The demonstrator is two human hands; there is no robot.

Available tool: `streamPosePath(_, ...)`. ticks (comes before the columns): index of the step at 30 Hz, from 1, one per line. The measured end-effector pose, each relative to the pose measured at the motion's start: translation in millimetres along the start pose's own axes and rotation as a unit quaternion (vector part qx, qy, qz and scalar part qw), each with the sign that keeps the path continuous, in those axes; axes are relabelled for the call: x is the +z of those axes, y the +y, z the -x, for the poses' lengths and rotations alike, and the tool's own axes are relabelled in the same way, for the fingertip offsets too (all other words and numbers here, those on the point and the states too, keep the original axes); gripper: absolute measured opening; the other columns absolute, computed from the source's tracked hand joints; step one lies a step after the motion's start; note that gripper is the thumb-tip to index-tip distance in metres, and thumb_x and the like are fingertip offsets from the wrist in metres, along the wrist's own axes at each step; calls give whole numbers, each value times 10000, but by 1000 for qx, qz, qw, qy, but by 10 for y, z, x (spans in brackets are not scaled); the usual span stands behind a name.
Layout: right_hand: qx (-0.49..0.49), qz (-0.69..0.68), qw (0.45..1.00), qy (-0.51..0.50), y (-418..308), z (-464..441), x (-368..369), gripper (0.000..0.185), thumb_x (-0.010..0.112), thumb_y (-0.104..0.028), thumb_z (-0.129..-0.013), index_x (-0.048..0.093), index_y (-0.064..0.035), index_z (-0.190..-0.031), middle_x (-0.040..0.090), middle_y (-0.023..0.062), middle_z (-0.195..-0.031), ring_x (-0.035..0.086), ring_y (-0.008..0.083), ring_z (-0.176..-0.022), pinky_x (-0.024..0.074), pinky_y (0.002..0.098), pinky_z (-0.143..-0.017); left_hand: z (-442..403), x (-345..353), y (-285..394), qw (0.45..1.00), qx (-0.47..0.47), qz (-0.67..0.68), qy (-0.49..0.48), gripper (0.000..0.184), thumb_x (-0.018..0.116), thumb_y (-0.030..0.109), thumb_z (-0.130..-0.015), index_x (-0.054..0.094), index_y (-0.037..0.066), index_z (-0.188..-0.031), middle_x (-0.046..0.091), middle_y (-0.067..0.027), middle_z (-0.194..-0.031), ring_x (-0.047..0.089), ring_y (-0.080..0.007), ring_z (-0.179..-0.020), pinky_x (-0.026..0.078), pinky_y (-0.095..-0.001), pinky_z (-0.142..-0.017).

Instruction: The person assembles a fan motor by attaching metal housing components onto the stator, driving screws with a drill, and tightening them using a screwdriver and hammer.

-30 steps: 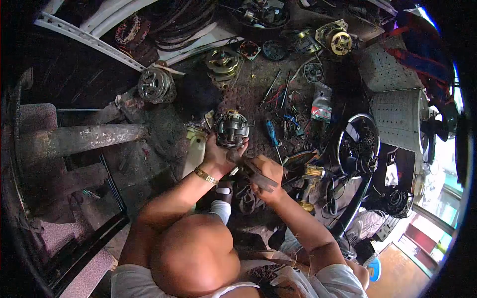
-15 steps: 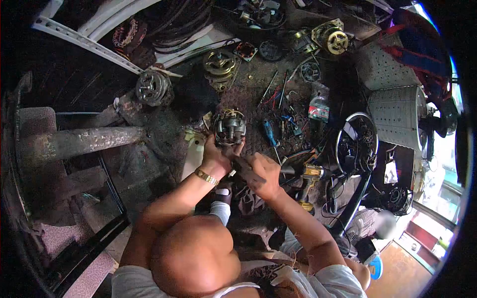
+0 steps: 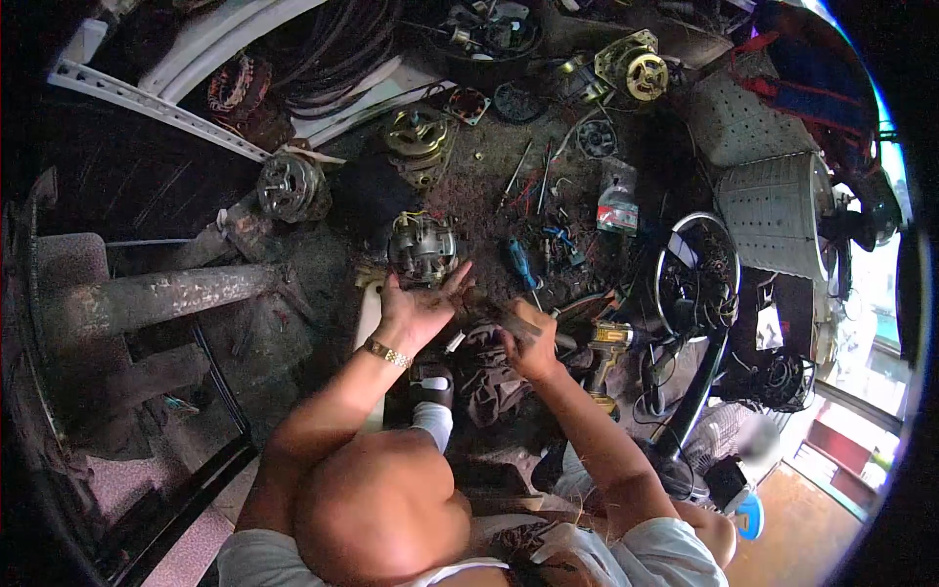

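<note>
Workshop floor [image 3: 484,207], littered with loose parts [image 3: 575,258], surrounds a motor [image 3: 423,252] whose wires [image 3: 416,214] show at its far end. At the motor's near side, the left hand [image 3: 419,313] is open, fingers apart, contact unclear; right of the motor, the right hand [image 3: 534,346] clamps its fingers on a dark flat object [image 3: 521,327]. A blue-handled screwdriver [image 3: 518,261] lies to the motor's right. Uncovered, the motor looks part-dismantled, work apparently unfinished.

Left hand [image 3: 421,315] palm up, fingers [image 3: 457,277] parted, right hand [image 3: 530,340] curled, forearms [image 3: 333,403] converging
</note>
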State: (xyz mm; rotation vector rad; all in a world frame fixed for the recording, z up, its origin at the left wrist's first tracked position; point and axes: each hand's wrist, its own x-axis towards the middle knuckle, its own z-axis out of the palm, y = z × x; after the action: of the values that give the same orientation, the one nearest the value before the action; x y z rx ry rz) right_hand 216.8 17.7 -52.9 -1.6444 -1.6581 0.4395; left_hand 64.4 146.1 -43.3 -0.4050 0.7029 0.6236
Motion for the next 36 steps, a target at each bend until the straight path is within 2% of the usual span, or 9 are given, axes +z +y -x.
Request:
streamPosePath(6, -16, 1, 995, 103, -46, -162, 33, 297, 577, -217, -651, 500, -22, -861, 491, 166, -727, 511, 390, -639, 426, 415, -540, 12, -22, 70, 997, -25, 77, -2, 634, 346, 489, -880, 392, -31, -1240, 470, -210, -1219, 376, -357, -1250, 315, -526, -1022)
streamPosePath(10, 119, 65, 991, 10, 146, -137, 232, 224, 597, -92, -669, 483, -34, -854, 533, 170, -761, 554, 395, -699, 437, 444, -558, 16, -45, 98, 995, -43, 67, -59, 624, 359, 461, -873, 390, -30, -1257, 441, -237, -1267, 381, -363, -1244, 310, -501, -1037)
streamPosePath(12, 43, 86, 995, 2, 98, 47, 16, 220, 591, -64, -687, 494, -22, -879, 540, 160, -742, 561, 376, -677, 448, 430, -553, 88, -53, 136, 992, -42, 113, -31, 618, 367, 441, -867, 400, -35, -1259, 410, -263, -1300, 388, -369, -1238, 306, -477, -1049)
streamPosePath(15, 117, 53, 992, -18, -76, 267, -132, 228, 581, -57, -696, 502, -12, -904, 538, 167, -758, 557, 375, -668, 453, 429, -566, 47, -148, 222, 990, -63, 121, -43, 593, 392, 417, -849, 435, -36, -1230, 443, -256, -1268, 426, -366, -1201, 341, -471, -1028)
streamPosePath(20, 72, -52, 983, 164, -466, -126, -140, 256, 571, -77, -714, 509, 4, -949, 543, 181, -768, 548, 401, -671, 446, 422, -584, -8, -206, 144, 991, -75, 106, -17, 552, 433, 391, -850, 456, -20, -1218, 486, -252, -1212, 480, -362, -1136, 386, -460, -994)
streamPosePath(22, 84, -73, 976, 188, -430, -158, 3, 230, 575, -85, -711, 505, -14, -918, 541, 179, -762, 540, 408, -667, 436, 414, -575, 55, -185, 74, 993, -40, 50, -99, 535, 417, 382, -867, 457, -16, -1221, 495, -244, -1205, 492, -367, -1121, 392, -461, -985)
streamPosePath(25, 130, -6, 991, 12, -246, -16, 307, 196, 601, -83, -692, 524, -36, -866, 533, 177, -752, 534, 399, -645, 438, 422, -550, 17, -153, 37, 998, -21, 38, -49, 511, 383, 376, -887, 462, 4, -1229, 488, -230, -1230, 490, -370, -1126, 394, -471, -975)
streamPosePath(33, 157, 77, 985, 12, -137, 812, 310, 226, 592, -43, -712, 549, 1, -929, 534, 201, -834, 536, 413, -786, 441, 455, -662, 27, -311, 227, 996, -50, 23, -72, 535, 406, 384, -879, 422, 36, -1285, 463, -199, -1284, 429, -360, -1203, 327, -495, -1041)
streamPosePath(36, 152, 116, 978, -82, -33, 1063, 440, 287, 587, -33, -728, 537, 27, -1004, 539, 222, -909, 530, 413, -881, 439, 450, -719, 46, -361, 328, 994, -69, -36, -77, 484, 399, 381, -883, 493, 56, -1229, 520, -157, -1232, 462, -357, -1170, 336, -521, -1025)
